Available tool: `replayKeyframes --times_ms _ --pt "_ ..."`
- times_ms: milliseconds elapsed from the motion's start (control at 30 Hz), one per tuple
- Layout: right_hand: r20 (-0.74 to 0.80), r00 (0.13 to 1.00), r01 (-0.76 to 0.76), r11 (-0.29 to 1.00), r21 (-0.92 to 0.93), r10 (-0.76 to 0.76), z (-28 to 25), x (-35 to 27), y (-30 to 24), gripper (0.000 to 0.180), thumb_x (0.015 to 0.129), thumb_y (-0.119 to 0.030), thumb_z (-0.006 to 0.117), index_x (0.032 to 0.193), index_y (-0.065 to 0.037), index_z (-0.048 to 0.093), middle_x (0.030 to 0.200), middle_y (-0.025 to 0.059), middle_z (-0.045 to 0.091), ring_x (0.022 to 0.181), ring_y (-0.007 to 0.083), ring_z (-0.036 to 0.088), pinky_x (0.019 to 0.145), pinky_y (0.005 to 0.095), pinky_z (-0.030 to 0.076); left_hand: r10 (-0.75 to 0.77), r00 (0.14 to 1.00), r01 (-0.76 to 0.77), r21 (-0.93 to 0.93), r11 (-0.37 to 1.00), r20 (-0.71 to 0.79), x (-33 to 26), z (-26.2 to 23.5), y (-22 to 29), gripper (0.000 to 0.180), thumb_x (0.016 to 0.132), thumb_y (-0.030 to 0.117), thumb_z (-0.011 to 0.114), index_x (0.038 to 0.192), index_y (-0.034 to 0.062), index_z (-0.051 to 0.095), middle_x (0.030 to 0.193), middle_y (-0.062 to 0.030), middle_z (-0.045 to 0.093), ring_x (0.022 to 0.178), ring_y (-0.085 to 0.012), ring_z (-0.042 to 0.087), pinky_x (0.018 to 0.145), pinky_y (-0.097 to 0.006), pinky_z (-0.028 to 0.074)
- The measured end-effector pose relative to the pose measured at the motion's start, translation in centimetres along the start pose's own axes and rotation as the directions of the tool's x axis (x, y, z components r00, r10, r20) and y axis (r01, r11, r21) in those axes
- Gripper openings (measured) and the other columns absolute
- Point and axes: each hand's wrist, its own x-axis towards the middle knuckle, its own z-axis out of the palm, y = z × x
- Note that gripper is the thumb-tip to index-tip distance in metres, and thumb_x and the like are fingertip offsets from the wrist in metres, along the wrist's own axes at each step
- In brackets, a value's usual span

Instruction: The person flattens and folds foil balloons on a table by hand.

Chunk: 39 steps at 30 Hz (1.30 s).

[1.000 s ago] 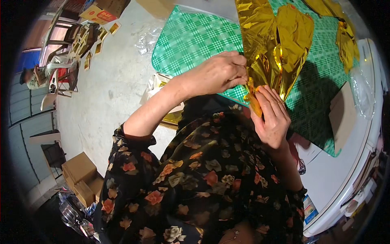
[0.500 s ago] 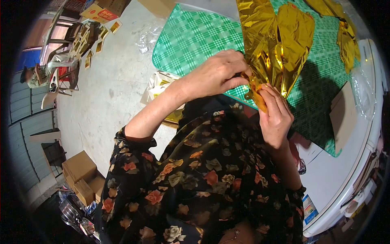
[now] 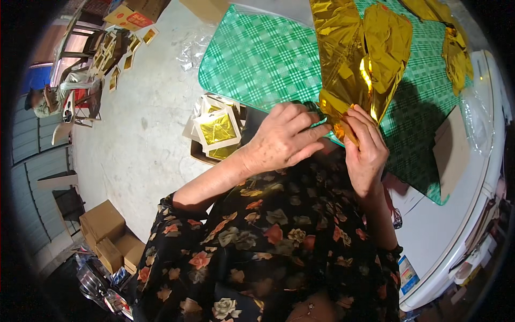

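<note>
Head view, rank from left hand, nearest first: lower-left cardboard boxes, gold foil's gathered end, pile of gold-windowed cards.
From the left hand:
1. Gold foil's gathered end: just right of its fingertips.
2. Pile of gold-windowed cards: to its left, below the green table cover's edge.
3. Cardboard boxes: far lower left.

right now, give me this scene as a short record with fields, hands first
left hand: fingers curled at the foil's lower end, contact unclear
right hand: pinching the lower end of the gold foil
surface: green checked mat under the foil
left of mat's near edge: gold-windowed packs in a box
far left: seated person
lower left: cardboard boxes
</note>
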Motion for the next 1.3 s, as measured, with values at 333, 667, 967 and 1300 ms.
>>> replayKeyframes --times_ms 333,667,967,1300 --pt "0.066 0.984 0.179 0.935 -0.305 -0.167 -1.3 -0.5 0.1 0.031 0.084 0.013 0.062 0.113 0.004 0.070 0.123 0.0156 0.071 0.127 0.0368 0.064 0.108 0.0478 0.052 0.042 0.999 -0.044 0.100 0.994 0.022 -0.2 0.7 -0.3 0.038 0.087 0.027 0.078 0.122 0.0112 0.073 0.115 -0.0057 0.063 0.109 -0.0266 0.059 0.091 -0.040 0.047" --pt "0.141 0.976 0.206 0.923 -0.326 -0.168 -2.1 -1.4 0.9 0.024 0.087 0.006 0.062 0.110 0.009 0.069 0.122 0.0211 0.070 0.128 0.0391 0.062 0.111 0.0521 0.049 0.063 0.998 -0.063 0.079 0.995 -0.001 -0.3 0.5 -1.0 0.033 0.087 0.023 0.078 0.117 0.0101 0.074 0.115 -0.0059 0.063 0.109 -0.0266 0.060 0.092 -0.040 0.048" --pt "0.114 0.976 0.214 0.923 -0.318 -0.187 -1.6 -1.8 1.1 0.029 0.085 0.010 0.063 0.112 0.006 0.073 0.121 0.0168 0.073 0.125 0.0364 0.066 0.109 0.0502 0.051 0.054 0.999 -0.053 0.056 0.997 -0.008 -0.5 0.6 -1.4 0.031 0.087 0.021 0.078 0.116 0.0113 0.078 0.115 -0.0046 0.065 0.106 -0.0261 0.060 0.090 -0.041 0.046" --pt "0.118 0.976 0.211 0.928 -0.307 -0.183 -1.4 -2.0 1.1 0.027 0.089 0.006 0.064 0.114 0.005 0.073 0.121 0.0161 0.073 0.123 0.0355 0.067 0.109 0.0493 0.051 0.021 0.997 -0.025 -0.050 0.998 -0.079 -1.0 0.7 -1.9 0.041 0.088 0.018 0.076 0.127 0.0077 0.069 0.113 -0.0046 0.066 0.102 -0.0271 0.060 0.088 -0.041 0.045"
